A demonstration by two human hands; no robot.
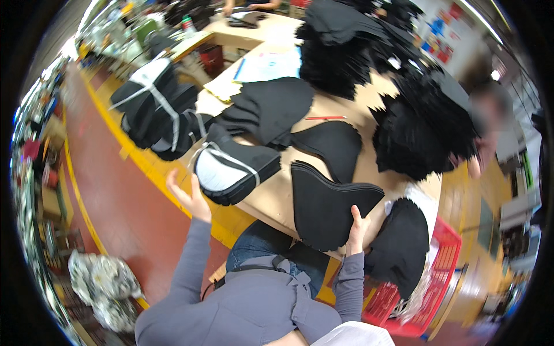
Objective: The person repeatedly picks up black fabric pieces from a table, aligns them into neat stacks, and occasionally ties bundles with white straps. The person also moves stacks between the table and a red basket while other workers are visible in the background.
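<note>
Black piles (pixel 334 55) hog the far right side of the tabletop (pixel 368 158), red floor (pixel 130 225) past its left edge, right hand (pixel 357 229) pinching a black stack (pixel 323 209) at its near edge, left hand (pixel 195 202) spread by a tied bundle (pixel 238 167).

A bare strip of desk (pixel 276 200) is running between the tied bundle (pixel 218 170) and the curved black stack (pixel 323 207), opening at the near edge; a second gap is separating the flat black piece (pixel 340 144) from the right pile (pixel 418 132), reaching back toward the red pencil (pixel 326 117); a tall far pile (pixel 340 46) is blocking the back, and a red basket (pixel 449 254) is flanking the near right
</note>
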